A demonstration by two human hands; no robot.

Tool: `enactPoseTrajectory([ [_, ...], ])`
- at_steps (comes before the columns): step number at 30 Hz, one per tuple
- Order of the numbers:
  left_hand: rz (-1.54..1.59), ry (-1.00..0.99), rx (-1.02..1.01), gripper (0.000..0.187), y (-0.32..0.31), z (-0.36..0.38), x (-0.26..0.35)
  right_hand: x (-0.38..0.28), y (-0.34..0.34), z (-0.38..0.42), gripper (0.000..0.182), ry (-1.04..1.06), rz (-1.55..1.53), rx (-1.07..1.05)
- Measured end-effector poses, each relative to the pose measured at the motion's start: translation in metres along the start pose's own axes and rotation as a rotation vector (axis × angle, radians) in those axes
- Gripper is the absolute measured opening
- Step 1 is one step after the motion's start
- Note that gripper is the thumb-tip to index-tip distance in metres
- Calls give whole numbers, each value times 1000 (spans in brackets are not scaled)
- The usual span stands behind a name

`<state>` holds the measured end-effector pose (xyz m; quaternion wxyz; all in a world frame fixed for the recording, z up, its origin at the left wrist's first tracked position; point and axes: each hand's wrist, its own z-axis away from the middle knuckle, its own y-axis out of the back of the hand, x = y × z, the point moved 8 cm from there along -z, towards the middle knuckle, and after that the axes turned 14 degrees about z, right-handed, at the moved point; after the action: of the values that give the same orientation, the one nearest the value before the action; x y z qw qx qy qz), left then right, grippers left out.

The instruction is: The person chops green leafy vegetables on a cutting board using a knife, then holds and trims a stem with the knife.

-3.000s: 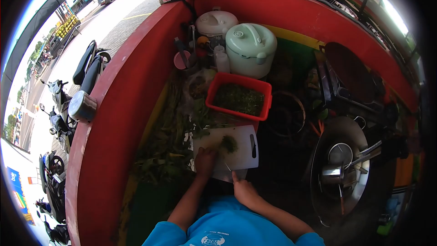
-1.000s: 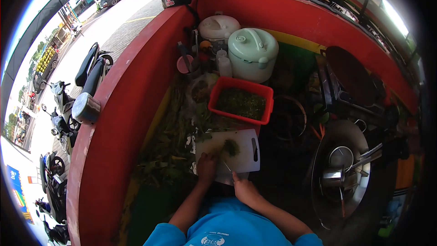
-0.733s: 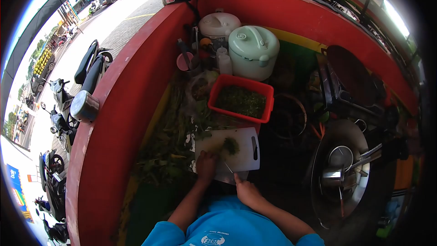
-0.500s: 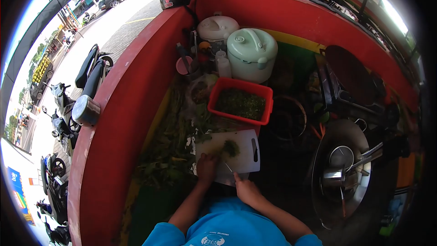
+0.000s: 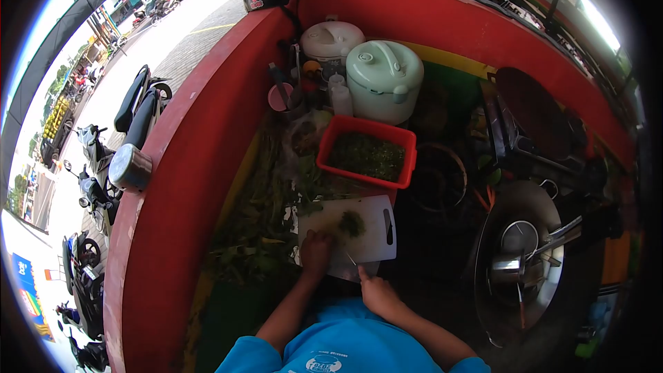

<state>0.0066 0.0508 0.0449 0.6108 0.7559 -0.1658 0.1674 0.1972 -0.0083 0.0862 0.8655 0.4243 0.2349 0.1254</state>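
Observation:
A white cutting board (image 5: 373,213) lies in front of me with a small heap of chopped greens (image 5: 352,224) on it. My right hand (image 5: 376,293) is closed around the handle of a knife (image 5: 351,259), whose blade points up and left over the board's near part. On the board's left side rests my left hand (image 5: 316,250), fingers curled down; what they press on is too dark to make out. Just beyond the board stands a red plastic tub (image 5: 410,160) filled with chopped greens (image 5: 366,155).
Leafy stalks (image 5: 259,235) are piled left of the board. Behind the tub stand a pale green rice cooker (image 5: 387,86) and a white one (image 5: 331,40). A large wok (image 5: 507,217) with metal utensils sits at right. A red wall (image 5: 173,214) borders the left, with a metal pot (image 5: 130,168) on top.
The knife blade has shifted slightly right and down, my right hand with it. My left hand stays at nearly the same place on the board. Vehicles on the street have moved.

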Motion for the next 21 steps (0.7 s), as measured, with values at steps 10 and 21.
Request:
enactPoseTrajectory([
  [10,-20,-26,-3,31,3,4,1,0,1,-9,55,24,-49,161],
  [21,26,13,-44,32,10,3,5,2,-8,-20,55,25,-14,177],
])
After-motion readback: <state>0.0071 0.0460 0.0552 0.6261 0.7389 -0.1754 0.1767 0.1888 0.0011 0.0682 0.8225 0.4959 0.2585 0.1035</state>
